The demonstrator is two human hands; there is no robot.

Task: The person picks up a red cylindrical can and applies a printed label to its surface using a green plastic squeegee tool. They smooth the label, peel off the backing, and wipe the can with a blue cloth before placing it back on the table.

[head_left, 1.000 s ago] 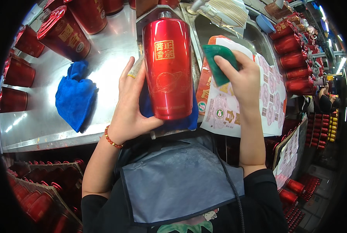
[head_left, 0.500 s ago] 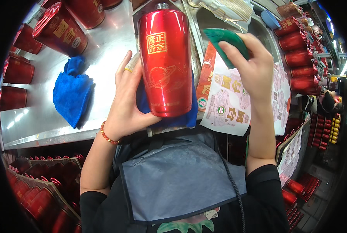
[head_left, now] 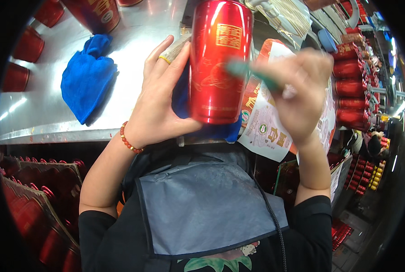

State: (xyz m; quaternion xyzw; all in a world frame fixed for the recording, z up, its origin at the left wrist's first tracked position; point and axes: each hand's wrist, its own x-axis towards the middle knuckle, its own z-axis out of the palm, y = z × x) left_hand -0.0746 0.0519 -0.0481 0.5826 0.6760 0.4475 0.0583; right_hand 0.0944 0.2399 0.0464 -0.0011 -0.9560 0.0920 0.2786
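A glossy red bottle (head_left: pixel 211 97) with gold print lies on a blue cloth (head_left: pixel 180 102), its base toward me and its neck cut off by the upper edge. My left hand (head_left: pixel 157 99) cups its lower left side, thumb along the base, fingers up the side. One finger wears a pale cloth sleeve with a yellow rim, and a beaded bracelet (head_left: pixel 126 141) circles the wrist. Closed round a flat green scraper (head_left: pixel 266 76), my right hand (head_left: pixel 302 93) is smeared by motion. The scraper's tip lies over the bottle's right side; whether it touches cannot be made out.
A crumpled blue cloth (head_left: pixel 87 79) lies on the metal table (head_left: pixel 130 86), with red bottles (head_left: pixel 91 16) behind. Printed decal sheets (head_left: pixel 268 131) lie under my right hand. Red bottles (head_left: pixel 349 88) line the right, beyond a light blue bowl (head_left: pixel 327 41). More fill crates at lower left.
My right hand has brought the scraper left and down to the bottle. The bottle and my left hand appear further right and higher in view, as the whole view has shifted.
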